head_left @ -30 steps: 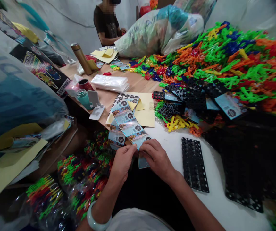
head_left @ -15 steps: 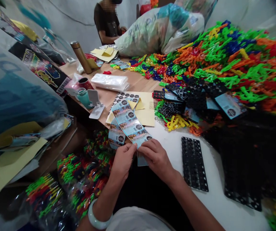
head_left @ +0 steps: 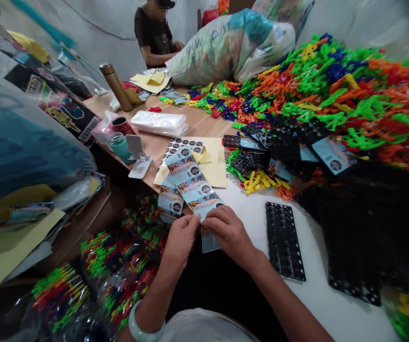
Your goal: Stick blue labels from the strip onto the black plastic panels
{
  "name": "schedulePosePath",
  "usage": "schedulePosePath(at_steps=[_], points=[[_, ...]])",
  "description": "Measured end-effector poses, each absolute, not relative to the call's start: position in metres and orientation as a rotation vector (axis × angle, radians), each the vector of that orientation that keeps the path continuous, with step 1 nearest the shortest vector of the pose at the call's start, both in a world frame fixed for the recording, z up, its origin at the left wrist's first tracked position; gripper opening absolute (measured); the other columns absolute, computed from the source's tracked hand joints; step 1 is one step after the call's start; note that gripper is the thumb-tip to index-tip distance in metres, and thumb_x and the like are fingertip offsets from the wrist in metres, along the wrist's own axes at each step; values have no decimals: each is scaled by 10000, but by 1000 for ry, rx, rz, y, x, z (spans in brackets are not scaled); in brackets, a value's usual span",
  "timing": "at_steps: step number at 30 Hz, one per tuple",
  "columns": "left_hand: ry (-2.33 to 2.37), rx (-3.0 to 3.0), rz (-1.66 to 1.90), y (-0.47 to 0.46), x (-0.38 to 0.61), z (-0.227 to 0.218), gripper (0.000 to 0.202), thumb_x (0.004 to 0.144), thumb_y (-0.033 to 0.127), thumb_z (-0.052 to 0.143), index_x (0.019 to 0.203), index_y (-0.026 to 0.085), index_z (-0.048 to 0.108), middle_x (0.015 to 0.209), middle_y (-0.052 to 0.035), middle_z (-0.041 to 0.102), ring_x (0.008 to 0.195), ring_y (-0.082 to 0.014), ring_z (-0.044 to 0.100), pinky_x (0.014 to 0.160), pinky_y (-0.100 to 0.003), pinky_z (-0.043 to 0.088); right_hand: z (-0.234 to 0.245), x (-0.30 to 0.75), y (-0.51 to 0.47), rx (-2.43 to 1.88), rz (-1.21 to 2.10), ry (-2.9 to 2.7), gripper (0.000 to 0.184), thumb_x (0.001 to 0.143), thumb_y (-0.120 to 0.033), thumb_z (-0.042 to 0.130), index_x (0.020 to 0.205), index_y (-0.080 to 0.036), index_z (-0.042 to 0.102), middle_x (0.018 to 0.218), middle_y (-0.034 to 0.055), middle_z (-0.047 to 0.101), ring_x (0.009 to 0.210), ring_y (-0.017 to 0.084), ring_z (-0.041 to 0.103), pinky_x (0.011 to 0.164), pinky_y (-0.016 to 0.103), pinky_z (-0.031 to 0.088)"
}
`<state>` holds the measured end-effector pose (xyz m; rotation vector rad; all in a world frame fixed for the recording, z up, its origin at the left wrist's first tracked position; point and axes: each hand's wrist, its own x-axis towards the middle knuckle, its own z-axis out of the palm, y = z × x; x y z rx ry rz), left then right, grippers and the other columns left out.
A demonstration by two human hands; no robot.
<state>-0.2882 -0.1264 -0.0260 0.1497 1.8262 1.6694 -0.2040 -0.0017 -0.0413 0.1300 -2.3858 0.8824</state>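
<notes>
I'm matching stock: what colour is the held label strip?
The label strip is mostly light blue with black badges, clearest in head view.

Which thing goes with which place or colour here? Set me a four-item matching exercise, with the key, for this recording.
Things:
1. sticker strip
2. flask
3. bangle
4. black tray nearest the right hand

Places or colours:
A. gold-coloured
B. flat on the white surface
C. around the left wrist
D. held by both hands

Pairs: 1-D, 2-A, 3-C, 4-B

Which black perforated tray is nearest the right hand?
The single tray lying apart on the white tabletop, just right of the right hand; the other black trays lie in heaps farther away.
</notes>
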Motion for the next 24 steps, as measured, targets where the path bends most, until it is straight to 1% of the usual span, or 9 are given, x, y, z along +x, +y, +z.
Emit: schedulePosePath(at_steps=[4,8,11,13,17,18,20,22,24], points=[[1956,203,1576,-129,-296,-34,379,711,537,633,683,159,607,603,24,551,631,-148,490,609,-244,379,-36,-200,0,135,1007,-2258,123,934,-148,534,935,-222,632,938,40,673,910,178,564,845,367,455],[2307,406,1293,-129,-315,-40,361,784,513,529,717,171,623,665,-6,606,665,-175,526,603,-259,388,-17,-179,0,47,1346,-2043,83,924,-155,563,922,-229,600,1008,43,691,1011,179,604,938,397,467],[2587,644,962,-126,-328,-43,359,856,454,420,691,188,596,717,-33,623,697,-190,550,635,-277,396,-4,-149,8,-211,1522,-1791,32,914,-204,586,901,-233,589,956,47,689,1022,211,621,933,424,484],[2662,763,807,-123,-334,-44,354,879,413,384,682,193,579,753,-51,626,736,-200,568,676,-292,412,-2,-126,24,-449,1511,-1625,34,915,-256,586,892,-232,578,926,48,686,994,221,633,924,434,486],[2673,829,688,-120,-339,-46,343,888,370,379,711,184,605,811,-94,624,819,-247,585,748,-349,444,-11,-89,78,-958,1378,-1493,168,845,-354,661,926,-222,598,897,41,670,842,184,634,808,345,502],[2703,831,676,-119,-338,-46,334,890,355,377,779,168,631,868,-118,627,875,-271,585,785,-378,450,-15,-83,91,-1033,1363,-1502,213,803,-363,696,932,-217,610,880,31,661,815,171,623,782,320,498],[2867,835,694,-115,-331,-43,358,894,341,391,1014,114,641,1058,-187,604,1040,-324,548,887,-453,435,-24,-77,113,-1107,1379,-1543,286,723,-371,739,925,-207,622,848,17,649,801,160,609,765,296,488],[3073,902,760,-108,-318,-40,455,906,357,422,1232,69,554,1229,-242,529,1175,-361,479,969,-515,389,-33,-77,127,-1142,1427,-1597,323,665,-382,748,899,-198,620,838,17,650,805,164,607,771,302,485],[3124,1115,853,-98,-300,-39,492,923,365,440,1310,67,498,1292,-248,501,1225,-361,458,1005,-526,367,-40,-80,134,-1186,1478,-1635,332,631,-392,743,865,-193,617,817,20,652,782,170,605,749,309,486]])
